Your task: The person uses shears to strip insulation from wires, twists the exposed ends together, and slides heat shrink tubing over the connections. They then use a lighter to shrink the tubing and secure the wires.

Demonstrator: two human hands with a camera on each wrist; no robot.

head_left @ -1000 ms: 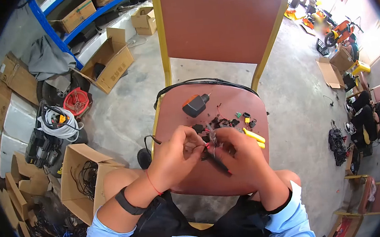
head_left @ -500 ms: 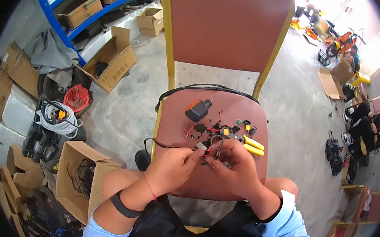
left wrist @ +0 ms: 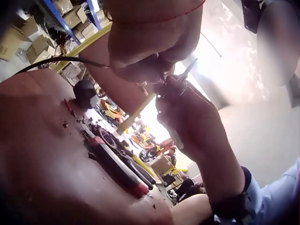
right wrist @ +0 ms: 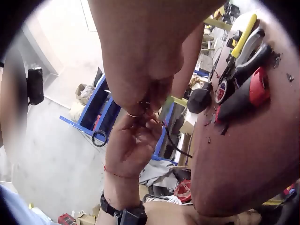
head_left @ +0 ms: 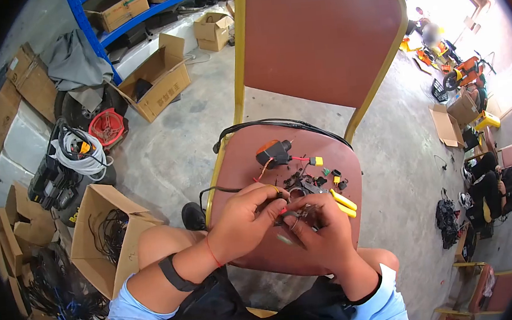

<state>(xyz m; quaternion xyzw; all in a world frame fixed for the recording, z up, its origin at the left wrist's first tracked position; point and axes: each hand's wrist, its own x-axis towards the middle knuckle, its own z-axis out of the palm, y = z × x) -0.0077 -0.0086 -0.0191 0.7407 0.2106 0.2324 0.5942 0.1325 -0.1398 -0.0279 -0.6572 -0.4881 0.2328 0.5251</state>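
Both hands meet low over the chair seat (head_left: pixel 237 155). My left hand (head_left: pixel 242 216) pinches the end of a black cable (head_left: pixel 219 190), with a bit of red wire (head_left: pixel 283 210) showing at the fingertips. My right hand (head_left: pixel 325 221) holds small metal scissors, their pointed blade (left wrist: pixel 190 68) sticking out past the fingers in the left wrist view; its fingertips touch those of the left. Fingers hide most of the wire ends. Beyond the hands lie an orange-and-black lamp (head_left: pixel 266 153), a small black box with red leads and a yellow connector (head_left: pixel 316 161).
Yellow-handled pliers (head_left: pixel 344 203) lie right of the hands. Red-and-black handles (right wrist: pixel 243 101) rest on the seat among dark scraps. The chair back (head_left: pixel 318 38) rises behind. An open carton of wires (head_left: pixel 89 235) stands by the left knee; a seated person (head_left: pixel 492 185) is far right.
The black box with its yellow connector now lies farther back, against the lamp. The grey blade seen at the left fingertips is now hidden from the head view. The hands remain together.
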